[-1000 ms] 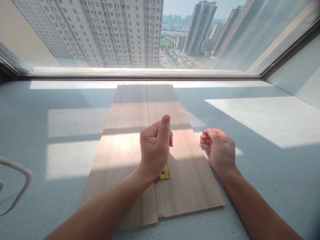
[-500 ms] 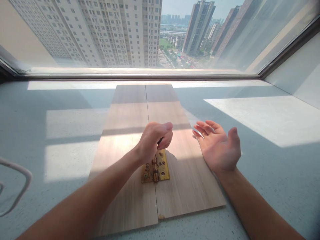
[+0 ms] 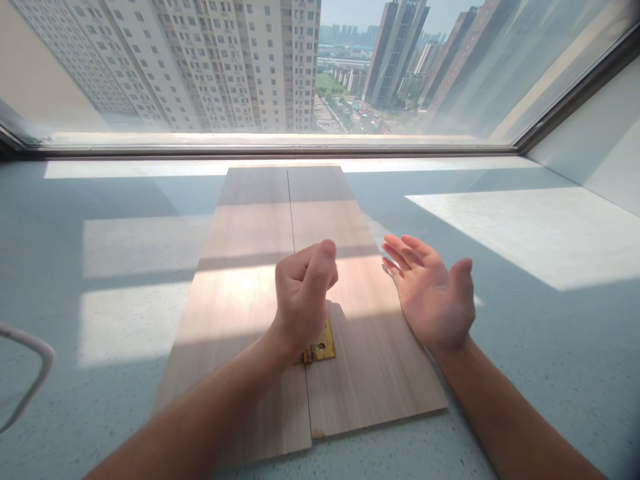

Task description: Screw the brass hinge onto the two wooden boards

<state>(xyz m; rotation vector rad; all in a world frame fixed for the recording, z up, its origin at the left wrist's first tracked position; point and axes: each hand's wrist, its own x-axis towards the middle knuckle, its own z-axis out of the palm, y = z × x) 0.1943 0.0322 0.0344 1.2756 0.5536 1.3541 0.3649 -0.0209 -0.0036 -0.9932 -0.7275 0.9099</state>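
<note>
My left hand (image 3: 304, 290) is a closed fist above the hinge, its thumb on top. Whatever it holds is hidden behind the fingers. Partly covered by that hand, a worn brass-coloured hinge (image 3: 323, 343) lies across the seam between two pale wooden boards. The left board (image 3: 200, 333) and the right board (image 3: 370, 353) lie flat, edge to edge. By the right board's outer edge, my right hand (image 3: 435, 303) is open, palm up with the fingers spread, and nothing is in it.
The boards rest on a pale speckled sill (image 3: 120, 393) striped with sunlight and shadow. At the far side is a window (image 3: 300, 152) with tall buildings outside. A curved white tube-like thing (image 3: 43, 353) enters at the left edge.
My left hand has rotated, its thumb now pointing upward, and it covers more of the hinge. A dark bit seen in that fist earlier is now out of sight. My right hand stays nearly still.
</note>
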